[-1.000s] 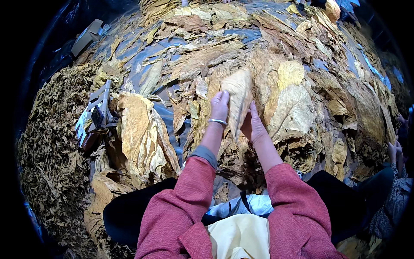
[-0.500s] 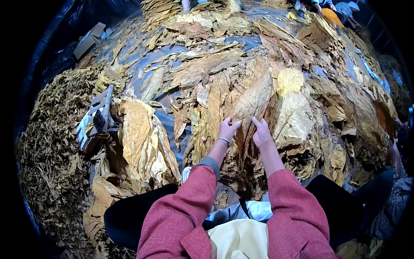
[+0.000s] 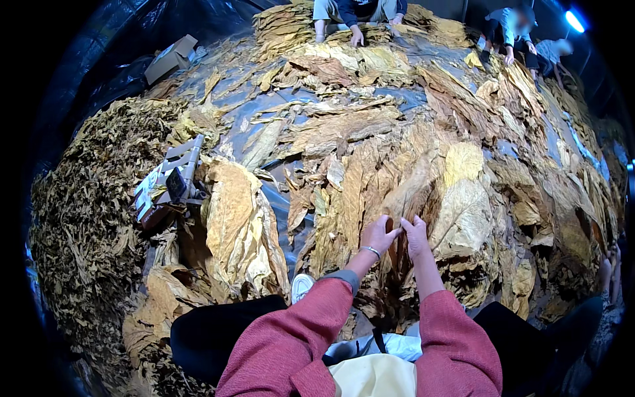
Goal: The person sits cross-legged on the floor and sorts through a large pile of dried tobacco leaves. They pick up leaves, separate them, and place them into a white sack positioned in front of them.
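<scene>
I see the left hand [image 3: 376, 238] and right hand [image 3: 417, 237] pinching a brown dried leaf [image 3: 411, 190], centre; the white-and-maroon package [image 3: 146, 192], left, is unreadable.

The left arm [image 3: 291, 331] comes in from the lower edge and slants up to the right; its forearm is bare near the left wrist [image 3: 369, 254]. The left hand [image 3: 377, 236] lies just right of the frame's centre, fingers bent, thumb pointing right. The right arm [image 3: 456, 337] rises more steeply, leaning slightly left. The right hand [image 3: 417, 238] sits close beside the left, thumb and forefinger drawn near each other, the remaining fingers largely hidden. Both wrists stand apart.
</scene>
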A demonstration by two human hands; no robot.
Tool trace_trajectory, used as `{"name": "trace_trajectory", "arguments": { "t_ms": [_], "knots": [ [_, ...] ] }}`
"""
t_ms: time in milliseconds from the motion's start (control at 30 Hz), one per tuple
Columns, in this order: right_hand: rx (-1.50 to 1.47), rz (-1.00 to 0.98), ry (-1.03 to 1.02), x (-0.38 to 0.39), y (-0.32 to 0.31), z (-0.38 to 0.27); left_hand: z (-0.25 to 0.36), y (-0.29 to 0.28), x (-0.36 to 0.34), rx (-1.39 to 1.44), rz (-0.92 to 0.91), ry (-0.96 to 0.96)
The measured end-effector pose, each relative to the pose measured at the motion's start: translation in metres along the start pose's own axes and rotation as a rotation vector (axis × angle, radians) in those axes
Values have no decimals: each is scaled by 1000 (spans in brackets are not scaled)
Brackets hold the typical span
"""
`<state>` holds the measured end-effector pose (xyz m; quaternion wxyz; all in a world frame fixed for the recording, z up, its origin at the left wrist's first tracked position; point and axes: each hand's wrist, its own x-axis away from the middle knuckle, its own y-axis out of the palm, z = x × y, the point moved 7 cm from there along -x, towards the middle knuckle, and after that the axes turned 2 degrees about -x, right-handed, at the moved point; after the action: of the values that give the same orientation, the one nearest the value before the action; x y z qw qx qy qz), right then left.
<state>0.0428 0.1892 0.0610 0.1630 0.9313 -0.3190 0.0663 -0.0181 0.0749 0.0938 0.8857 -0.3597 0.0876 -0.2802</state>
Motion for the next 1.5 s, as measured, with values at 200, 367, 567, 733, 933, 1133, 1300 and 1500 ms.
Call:
{"name": "trace_trajectory", "arguments": {
  "t_ms": [200, 367, 567, 733, 933, 1133, 1300, 1500],
  "knots": [
    [202, -28, -51, 9, 17, -10, -26, 5, 0, 220, 110, -85],
    [176, -62, -62, -9, -8, 15, -30, 30, -6, 488, -58, -174],
    [136, -26, -67, -4, 10, -7, -42, 33, -17, 332, -50, -142],
    [88, -60, -27, 20, 42, -21, -35, -30, 1, 348, 132, -11],
    [-105, -27, 181, -14, -21, 12, -12, -198, -65, 351, 641, 60],
    [-36, -108, 281, -8, -13, 42, -99, -475, -39, 286, 1249, -109],
    [-13, -98, 222, -35, -34, 23, -145, -662, 143, 233, 1437, -126],
    [-22, -154, 280, -32, -25, 34, -184, -699, 556, 320, 2048, -999]
  ]
}}
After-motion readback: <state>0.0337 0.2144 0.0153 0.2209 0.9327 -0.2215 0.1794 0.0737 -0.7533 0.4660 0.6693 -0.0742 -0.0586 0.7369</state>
